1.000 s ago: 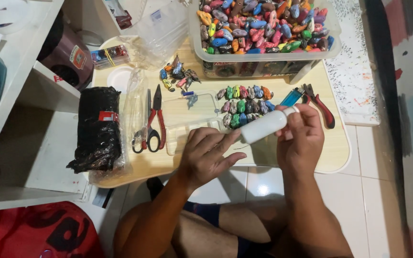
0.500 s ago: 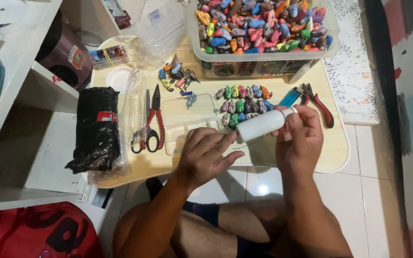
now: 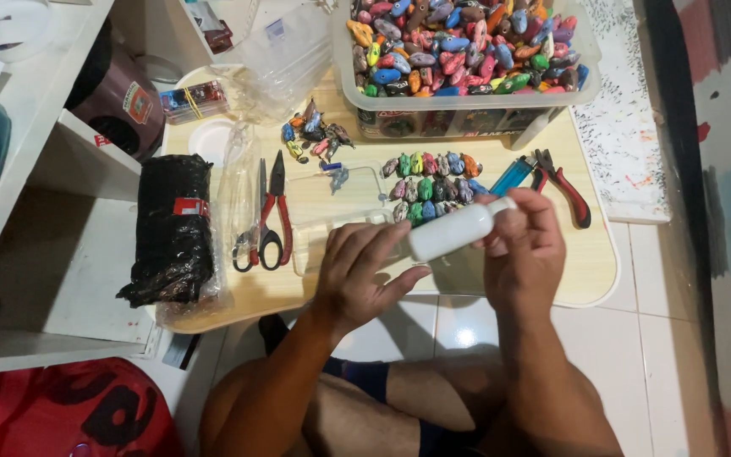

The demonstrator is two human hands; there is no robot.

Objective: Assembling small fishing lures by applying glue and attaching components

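Hands meet over the near edge of a low, pale wooden table [image 3: 552,279] with rounded corners, seen from the head camera. The right hand [image 3: 524,250] is curled around the cap end of a smooth white plastic bottle [image 3: 453,230], a plain cylinder lying nearly level; its fingers hide the cap itself. The left hand [image 3: 364,272] rests half open at the bottle's base, thumb and fingertips touching it, the palm hidden.

Just beyond the bottle lies a cluster of small oval painted pieces [image 3: 430,179], green, red and grey, in rough rows; the bottle covers some, so no exact count is possible. A second, smaller pile of darker pieces [image 3: 313,135] sits further left. One clear plastic bin [image 3: 590,72] holds a heap of glossy, many-coloured ovals, its top cut off by the frame.

Two red-handled pliers show: one [image 3: 562,182] right of the cluster beside a blue lighter [image 3: 513,173], one [image 3: 277,199] next to a pair of scissors [image 3: 257,228]. One crinkled black plastic bundle [image 3: 171,228] lies at the table's left end.
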